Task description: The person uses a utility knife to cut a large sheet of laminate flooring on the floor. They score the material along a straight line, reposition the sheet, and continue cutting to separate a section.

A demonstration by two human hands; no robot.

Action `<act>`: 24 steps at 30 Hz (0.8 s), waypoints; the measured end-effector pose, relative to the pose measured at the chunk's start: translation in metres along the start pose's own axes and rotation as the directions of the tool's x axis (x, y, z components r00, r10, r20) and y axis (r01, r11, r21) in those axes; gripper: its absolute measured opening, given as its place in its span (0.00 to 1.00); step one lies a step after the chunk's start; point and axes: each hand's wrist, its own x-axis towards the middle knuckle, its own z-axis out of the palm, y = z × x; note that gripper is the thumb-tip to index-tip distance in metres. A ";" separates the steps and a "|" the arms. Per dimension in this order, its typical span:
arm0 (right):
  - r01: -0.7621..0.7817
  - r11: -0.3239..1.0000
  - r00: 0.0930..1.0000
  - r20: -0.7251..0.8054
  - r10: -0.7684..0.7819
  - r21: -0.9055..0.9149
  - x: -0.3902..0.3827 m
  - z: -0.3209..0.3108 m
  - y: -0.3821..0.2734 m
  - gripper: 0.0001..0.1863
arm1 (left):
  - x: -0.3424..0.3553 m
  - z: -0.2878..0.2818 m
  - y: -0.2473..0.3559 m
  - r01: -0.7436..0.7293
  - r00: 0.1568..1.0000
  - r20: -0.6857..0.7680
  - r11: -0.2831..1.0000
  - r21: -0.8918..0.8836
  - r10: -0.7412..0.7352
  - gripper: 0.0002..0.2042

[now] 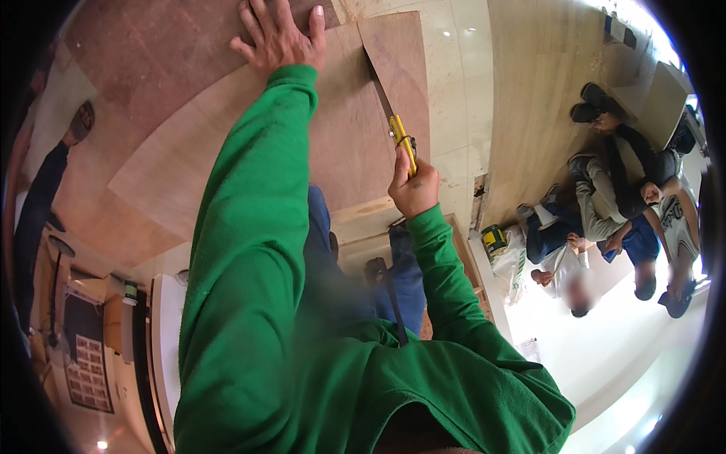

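Observation:
My right hand [416,187] is wrapped round the yellow handle of a hand saw [402,138]. The saw's dark, narrow blade points away from me and lies along a slit in a thin plywood sheet [348,136]. To the right of that slit, a tapering strip of plywood [401,60] lies beside the main sheet. Farther off to the left, my left hand [281,41] presses down with fingers spread. It rests at the sheet's far edge, over a darker brown board [166,57]. Both forearms wear green sleeves.
Several people [628,204] sit along the right side. A dark and yellow can [494,240] stands near a white plastic bag [513,268]. Pale floor tiles [457,83] run right of the plywood. At the left edge shows another person's leg [41,189].

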 end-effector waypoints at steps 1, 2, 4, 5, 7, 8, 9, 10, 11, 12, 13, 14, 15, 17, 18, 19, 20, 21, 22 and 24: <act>0.050 0.999 0.999 0.011 -0.050 -0.019 0.005 0.008 0.009 0.20 | 0.001 -0.003 0.001 -0.005 1.000 -0.022 1.000 0.005 0.005 0.37; 0.038 0.999 0.999 0.001 -0.038 0.001 0.005 0.009 0.018 0.20 | 0.000 -0.006 0.003 -0.008 0.999 -0.041 1.000 0.009 0.008 0.37; 0.059 0.997 0.998 -0.005 -0.059 0.056 -0.023 -0.011 0.025 0.20 | -0.001 -0.011 0.006 -0.019 1.000 -0.012 1.000 0.015 0.019 0.37; -0.032 0.999 0.999 0.042 0.032 -0.004 -0.044 -0.027 0.022 0.19 | 0.000 -0.012 0.007 -0.012 1.000 -0.008 1.000 0.024 0.012 0.37; -0.020 1.000 0.999 0.044 0.021 -0.023 -0.085 -0.061 0.009 0.17 | 0.003 -0.010 0.008 0.006 1.000 -0.029 1.000 0.013 -0.006 0.37; -0.043 0.999 0.998 0.050 0.043 -0.005 -0.101 -0.075 -0.002 0.16 | 0.003 -0.009 0.008 0.010 1.000 -0.022 1.000 0.001 -0.010 0.37; -0.044 0.999 0.997 0.060 0.045 -0.020 -0.103 -0.079 -0.010 0.18 | 0.002 -0.008 0.007 0.013 1.000 0.002 1.000 -0.009 -0.013 0.37; -0.095 0.994 0.991 0.089 0.100 -0.058 -0.100 -0.078 -0.019 0.20 | 0.003 -0.006 0.006 -0.009 0.999 -0.030 1.000 0.000 0.009 0.37; -0.171 0.979 0.976 0.114 0.183 -0.111 -0.094 -0.075 -0.025 0.22 | 0.002 -0.005 0.005 -0.013 1.000 -0.024 1.000 -0.025 0.013 0.38; -0.167 0.985 0.983 0.071 0.170 -0.046 -0.074 -0.057 -0.024 0.23 | 0.002 -0.002 0.004 -0.016 0.999 -0.037 0.999 -0.051 0.014 0.38; -0.082 0.996 0.996 0.040 0.081 0.031 -0.048 -0.037 -0.019 0.20 | 0.003 0.000 0.003 -0.018 0.998 -0.053 0.997 -0.076 0.014 0.38; -0.024 0.995 1.000 0.016 0.023 0.101 -0.028 -0.019 -0.013 0.17 | 0.002 0.000 0.002 -0.014 0.999 -0.051 0.999 -0.051 0.011 0.38; -0.009 0.999 1.000 0.009 0.009 0.031 -0.015 -0.008 -0.005 0.17 | 0.001 0.001 0.002 -0.012 0.999 -0.035 1.000 -0.023 0.011 0.38; 0.016 0.999 1.000 0.026 -0.016 -0.028 -0.012 -0.001 0.012 0.17 | -0.001 -0.001 0.002 0.004 1.000 -0.031 1.000 0.023 -0.004 0.37; 0.011 1.000 1.000 0.028 -0.010 -0.028 -0.021 -0.007 0.018 0.17 | -0.001 -0.003 0.003 0.003 0.999 -0.033 1.000 0.027 -0.003 0.37; 0.064 0.998 0.998 0.003 -0.063 -0.014 -0.033 -0.017 0.021 0.18 | -0.002 -0.003 0.005 -0.003 1.000 -0.031 1.000 0.021 0.004 0.37; 0.031 1.000 0.999 0.033 -0.030 -0.002 -0.053 -0.034 0.019 0.17 | -0.001 -0.005 0.006 -0.012 0.999 -0.038 1.000 0.012 0.012 0.37; -0.032 0.999 0.999 0.030 0.033 -0.013 -0.074 -0.050 0.015 0.17 | 0.000 -0.005 0.007 -0.017 0.999 -0.047 1.000 0.015 0.018 0.37; -0.024 1.000 0.999 0.039 0.025 -0.014 -0.089 -0.066 0.009 0.16 | 0.000 -0.006 0.008 -0.015 0.999 -0.051 1.000 0.020 0.016 0.37; -0.096 0.991 0.991 0.079 0.104 -0.096 -0.101 -0.084 -0.005 0.16 | 0.000 -0.005 0.010 0.005 1.000 -0.009 1.000 0.018 -0.005 0.37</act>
